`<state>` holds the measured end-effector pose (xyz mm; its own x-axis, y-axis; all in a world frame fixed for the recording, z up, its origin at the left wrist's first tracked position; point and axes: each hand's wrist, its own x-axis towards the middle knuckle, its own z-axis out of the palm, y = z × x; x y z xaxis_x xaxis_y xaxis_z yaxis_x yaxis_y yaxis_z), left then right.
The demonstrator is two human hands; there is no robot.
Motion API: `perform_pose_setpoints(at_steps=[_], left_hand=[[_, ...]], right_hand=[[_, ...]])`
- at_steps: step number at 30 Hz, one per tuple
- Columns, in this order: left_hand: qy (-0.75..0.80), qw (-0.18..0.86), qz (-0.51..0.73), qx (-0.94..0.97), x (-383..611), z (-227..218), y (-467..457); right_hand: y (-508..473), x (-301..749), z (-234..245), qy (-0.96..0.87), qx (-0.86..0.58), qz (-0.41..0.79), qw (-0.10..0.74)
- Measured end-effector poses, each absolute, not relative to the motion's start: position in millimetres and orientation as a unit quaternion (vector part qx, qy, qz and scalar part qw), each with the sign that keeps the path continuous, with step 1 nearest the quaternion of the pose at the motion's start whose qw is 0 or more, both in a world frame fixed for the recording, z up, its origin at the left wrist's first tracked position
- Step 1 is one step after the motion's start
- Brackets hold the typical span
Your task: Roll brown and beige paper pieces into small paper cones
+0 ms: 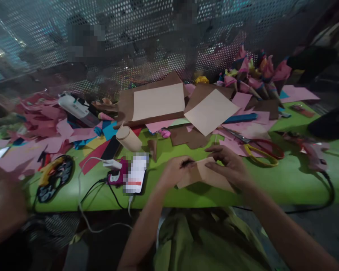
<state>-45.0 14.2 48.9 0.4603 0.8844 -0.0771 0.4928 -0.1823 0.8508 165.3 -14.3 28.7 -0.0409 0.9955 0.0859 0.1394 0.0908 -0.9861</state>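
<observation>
While both hands meet over a tan paper piece [206, 177] at the near edge of the green table [285, 180], just right of the frame's centre, the sheet lies low against the tabletop, partly folded or curled; blur hides which. The left hand [176, 169] pinches the sheet's left end with its fingers closed on it. The right hand [228, 163] curls over the upper right edge, thumb and fingers gripping the paper.

Judging by what lies about, the work looks well under way but this piece is at an early stage. A cluster of paper cones [254, 75] with pink tops stands at the upper right, apparently finished, and one small brown cone [153, 148] stands just left of the hands. The held piece has no clear cone shape yet. Two flat tan sheets [158, 101] lie at upper centre on brown paper, uncut as far as I can tell, among pink scraps.

Red and yellow scissors [264, 150] lie near the right hand, and a glue gun [310, 150] sits further right with its cable trailing off the edge. A phone [135, 175] on a charging lead rests left of the hands. Another person's hand [5, 203] shows blurred at the lower left.
</observation>
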Motion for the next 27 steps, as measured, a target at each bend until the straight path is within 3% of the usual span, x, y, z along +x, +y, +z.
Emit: perform_pose_setpoints(at_steps=[12, 27], left_hand=[[0.479, 0.426, 0.256, 0.724, -46.8, 40.1, 13.1], [0.496, 0.499, 0.228, 0.673, -64.6, 44.3, 10.8]], right_hand=[[-11.1, 164.5, 37.6, -0.551, -0.522, 0.460, 0.461], [-5.4, 172.4, 37.9, -0.492, -0.537, 0.470, 0.499]])
